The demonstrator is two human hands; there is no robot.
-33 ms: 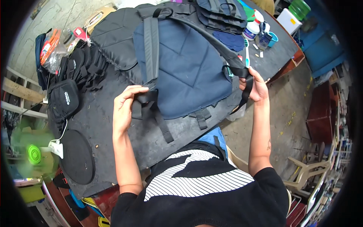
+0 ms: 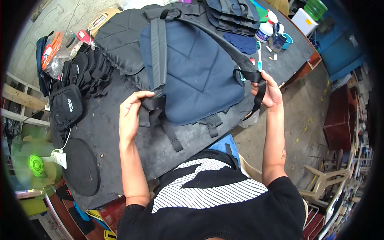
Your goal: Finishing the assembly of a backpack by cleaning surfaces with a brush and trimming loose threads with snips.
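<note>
A navy blue backpack [image 2: 200, 72] with grey padded shoulder straps lies on the dark table, its strap side up. My left hand [image 2: 131, 110] is closed in a pinch on a black webbing strap [image 2: 149, 113] below the left shoulder strap [image 2: 159, 56]. Its loose end hangs over the tabletop. At the right, my right hand [image 2: 270, 91] has its fingers closed on the other black webbing strap [image 2: 260, 96], by the lower end of the right shoulder strap [image 2: 224, 42]. A white and teal toothbrush [image 2: 259, 58] shows just beyond my right thumb; whether they touch, I cannot tell.
Small black pouches [image 2: 68, 104] are heaped at the left, near a round black disc [image 2: 82, 166] and a blurred green fan [image 2: 36, 165]. Folded dark bags [image 2: 234, 18], a white bottle [image 2: 265, 31] and a teal cup [image 2: 287, 41] stand at the far right. The table edge [image 2: 228, 134] runs close to me.
</note>
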